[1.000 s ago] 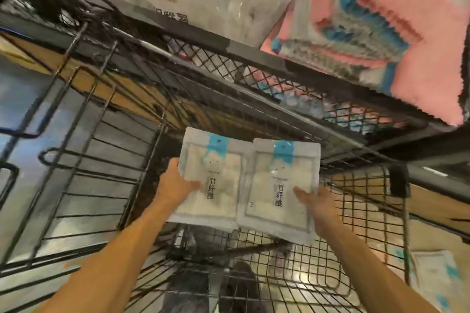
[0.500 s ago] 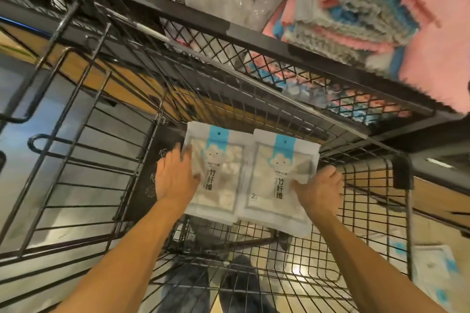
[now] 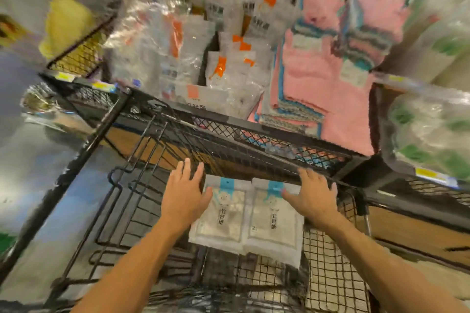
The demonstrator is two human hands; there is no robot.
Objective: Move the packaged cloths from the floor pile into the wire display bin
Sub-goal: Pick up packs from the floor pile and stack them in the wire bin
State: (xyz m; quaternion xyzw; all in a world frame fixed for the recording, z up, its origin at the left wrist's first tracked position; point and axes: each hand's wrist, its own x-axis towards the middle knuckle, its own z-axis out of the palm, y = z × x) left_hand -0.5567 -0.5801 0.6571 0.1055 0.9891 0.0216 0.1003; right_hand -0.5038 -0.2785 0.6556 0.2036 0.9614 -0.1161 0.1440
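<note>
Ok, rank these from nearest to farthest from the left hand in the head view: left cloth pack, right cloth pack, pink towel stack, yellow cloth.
1. Left cloth pack, right beside the left hand.
2. Right cloth pack, further right in the bin.
3. Pink towel stack, upper shelf, right.
4. Yellow cloth, far upper left.

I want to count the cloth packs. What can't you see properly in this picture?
- Head view: tops of the two packs hidden under the shelf edge.
- Left pack's side hidden by the left hand.
- Floor pile: out of view.
- Upper shelf goods: blurred, labels unreadable.
</note>
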